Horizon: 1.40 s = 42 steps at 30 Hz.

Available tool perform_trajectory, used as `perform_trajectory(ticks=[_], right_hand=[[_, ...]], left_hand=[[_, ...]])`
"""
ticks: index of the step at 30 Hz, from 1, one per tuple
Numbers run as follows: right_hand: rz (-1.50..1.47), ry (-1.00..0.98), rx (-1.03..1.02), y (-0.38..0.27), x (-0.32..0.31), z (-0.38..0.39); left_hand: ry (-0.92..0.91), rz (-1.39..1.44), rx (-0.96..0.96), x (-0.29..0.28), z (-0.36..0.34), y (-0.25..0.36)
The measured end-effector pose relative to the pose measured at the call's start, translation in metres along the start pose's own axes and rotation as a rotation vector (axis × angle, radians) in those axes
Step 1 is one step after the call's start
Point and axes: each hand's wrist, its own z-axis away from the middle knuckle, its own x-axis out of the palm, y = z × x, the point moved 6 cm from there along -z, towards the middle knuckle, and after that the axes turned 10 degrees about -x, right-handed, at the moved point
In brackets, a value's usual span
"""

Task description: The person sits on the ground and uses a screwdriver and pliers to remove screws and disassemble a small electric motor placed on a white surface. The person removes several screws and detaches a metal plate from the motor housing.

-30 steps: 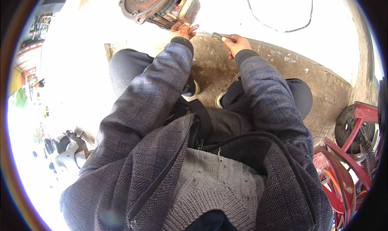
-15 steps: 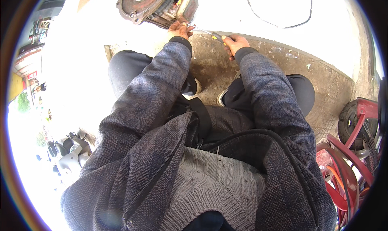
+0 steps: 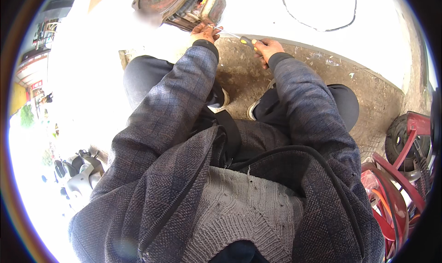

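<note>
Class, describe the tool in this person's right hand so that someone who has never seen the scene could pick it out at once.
Start at the rusty, ribbed metal motor housing at the top of the view, on the pale ground. Just below it the left hand and the right hand meet. The tool is the slim screwdriver bridging them: a thin steel shaft toward the left hand, with a dark handle marked with yellow in the right.

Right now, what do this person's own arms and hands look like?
Both arms wear long sleeves of a dark grey-blue checked woven jacket, left sleeve and right sleeve, ending in darker ribbed cuffs at the wrists. The left hand and right hand are bare: no gloves.
</note>
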Motion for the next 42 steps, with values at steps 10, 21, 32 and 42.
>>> perform_trajectory(ticks=[10,21,32,42], right_hand=[[0.079,-0.032,-0.094,0.010,0.003,-0.015],[0.190,0.041,-0.190,0.014,-0.002,-0.025],[0.024,-0.157,0.056,0.006,0.001,-0.010],[0.108,0.299,-0.381,-0.015,-0.015,-0.017]], left_hand=[[-0.042,-0.015,-0.024,0.003,0.008,0.005],[-0.007,-0.005,0.007,0.006,0.009,0.005],[0.011,-0.046,0.017,0.006,0.008,0.006],[0.009,0.046,-0.061,0.021,0.017,0.000]])
